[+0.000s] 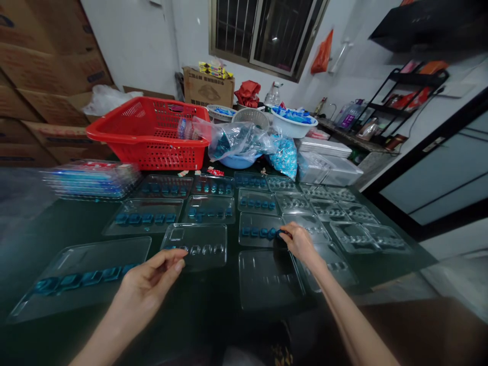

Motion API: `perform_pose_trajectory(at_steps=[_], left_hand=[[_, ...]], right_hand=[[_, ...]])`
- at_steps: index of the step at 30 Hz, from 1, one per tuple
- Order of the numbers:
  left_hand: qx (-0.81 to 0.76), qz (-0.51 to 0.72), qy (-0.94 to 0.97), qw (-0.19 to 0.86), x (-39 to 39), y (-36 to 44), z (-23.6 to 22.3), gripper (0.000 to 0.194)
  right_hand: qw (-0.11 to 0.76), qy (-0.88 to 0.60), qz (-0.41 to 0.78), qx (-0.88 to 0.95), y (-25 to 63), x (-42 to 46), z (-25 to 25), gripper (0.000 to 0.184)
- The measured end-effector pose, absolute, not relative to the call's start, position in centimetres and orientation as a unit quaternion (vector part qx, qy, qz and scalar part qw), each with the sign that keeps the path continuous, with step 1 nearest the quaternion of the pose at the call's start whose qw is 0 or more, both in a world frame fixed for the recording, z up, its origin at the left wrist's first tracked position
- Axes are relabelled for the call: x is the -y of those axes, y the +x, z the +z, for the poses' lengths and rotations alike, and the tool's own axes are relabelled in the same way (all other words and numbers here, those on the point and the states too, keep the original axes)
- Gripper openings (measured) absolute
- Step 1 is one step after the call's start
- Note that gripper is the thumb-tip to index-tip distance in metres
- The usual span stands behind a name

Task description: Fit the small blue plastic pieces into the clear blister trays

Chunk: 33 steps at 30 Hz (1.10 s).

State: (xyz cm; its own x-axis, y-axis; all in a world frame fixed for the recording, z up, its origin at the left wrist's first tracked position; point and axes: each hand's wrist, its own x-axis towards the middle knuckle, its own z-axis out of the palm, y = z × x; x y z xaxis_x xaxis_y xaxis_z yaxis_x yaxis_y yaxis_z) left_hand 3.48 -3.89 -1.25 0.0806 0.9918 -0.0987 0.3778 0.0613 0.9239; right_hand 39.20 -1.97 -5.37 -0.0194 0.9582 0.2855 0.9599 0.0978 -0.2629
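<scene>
My right hand (299, 241) is closed at the right end of a clear plastic tray (247, 219), its fingertips pinching a small dark blue piece (279, 234). Several similar translucent blue pieces (263, 232) sit in that tray's row of hollows. My left hand (152, 279) hovers over the lower left corner of another clear tray (198, 231), thumb and forefinger nearly together in a pinch. Whatever those fingers hold, if anything, is hidden. A bit of blue shows behind them, while the other hollows of this tray look unfilled.
More clear trays, some with blue pieces (93, 277), cover the dark green table (206, 310). Behind them stand a red basket (163, 152), a plastic bag of dark blue pieces (238, 140), a bag of small blue-white items (284, 155) and a blurred tray stack (91, 180) at left.
</scene>
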Motion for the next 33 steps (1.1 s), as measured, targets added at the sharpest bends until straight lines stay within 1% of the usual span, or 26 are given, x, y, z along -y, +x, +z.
perform_pose_trajectory(at_steps=[3,7,10,14,17,20,26,33], left_hand=[[-0.55,0.333,0.634,0.429,3.3,4.4,-0.5,0.031],[-0.462,0.305,0.752,0.358,1.7,7.7,1.3,0.02],[-0.36,0.262,0.854,0.269,-0.1,12.2,1.9,0.019],[-0.249,0.178,0.946,0.107,-2.9,19.1,0.7,0.021],[-0.199,0.133,0.967,0.083,-4.7,22.8,-0.8,0.017],[-0.171,0.093,0.978,0.073,-6.0,24.6,-1.9,0.012],[-0.165,0.054,0.983,0.058,-7.1,24.9,-2.5,0.013],[-0.191,0.038,0.98,0.045,-6.4,25.8,-3.1,0.015]], right_hand=[[0.171,-0.676,-0.002,0.717,39.0,1.9,-5.1,0.019],[0.138,-0.682,0.005,0.718,38.5,1.9,-4.8,0.018],[0.117,-0.691,0.01,0.713,38.1,1.9,-4.6,0.017],[0.106,-0.696,0.018,0.71,38.1,1.9,-4.6,0.018],[0.105,-0.695,0.027,0.711,38.4,1.8,-4.7,0.02],[0.107,-0.695,0.036,0.71,38.6,1.7,-4.7,0.022],[0.124,-0.693,0.052,0.709,38.9,1.6,-4.8,0.022],[0.16,-0.691,0.072,0.702,38.8,1.6,-5.5,0.023]])
